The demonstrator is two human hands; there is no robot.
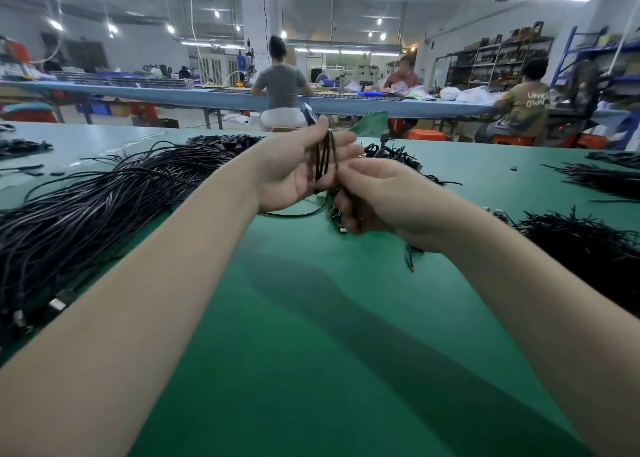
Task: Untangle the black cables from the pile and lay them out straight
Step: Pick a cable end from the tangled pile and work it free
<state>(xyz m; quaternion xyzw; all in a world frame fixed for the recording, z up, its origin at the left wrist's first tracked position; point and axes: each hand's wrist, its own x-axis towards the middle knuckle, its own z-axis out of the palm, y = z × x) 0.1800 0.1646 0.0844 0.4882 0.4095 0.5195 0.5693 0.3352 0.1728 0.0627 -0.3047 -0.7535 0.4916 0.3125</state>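
1. I see the green table [311, 318] carrying several heaps of black cable. The bare middle strip under my arms is the only room I judge fit for laying anything out straight.

2. The left heap [86, 207] is the largest, its strands running roughly parallel, with connector ends at the near edge. Risk: a cable dragged past it could snag and pull sorted strands back out of line.

3. The right heap [581, 248] is shorter and bristling with loose ends. It lies near my right forearm; a careless sweep of that arm could scatter it.

4. The pile [391, 153] just behind my hands is tangled. The cables [323, 162] I hold trail toward it, so a hard pull may tighten a knot rather than free it.

5. My left hand [294, 172] is raised, palm toward me, its grip half-curled around a few strands standing upright across the palm. They could slip off the open fingers.

6. My right hand [374, 193] is closed on the lower part of the same strands, thumb pinching. Motion blur hides exactly how many it holds.

7. One loose strand [294, 214] lies on the table beneath my left hand and could be caught up.
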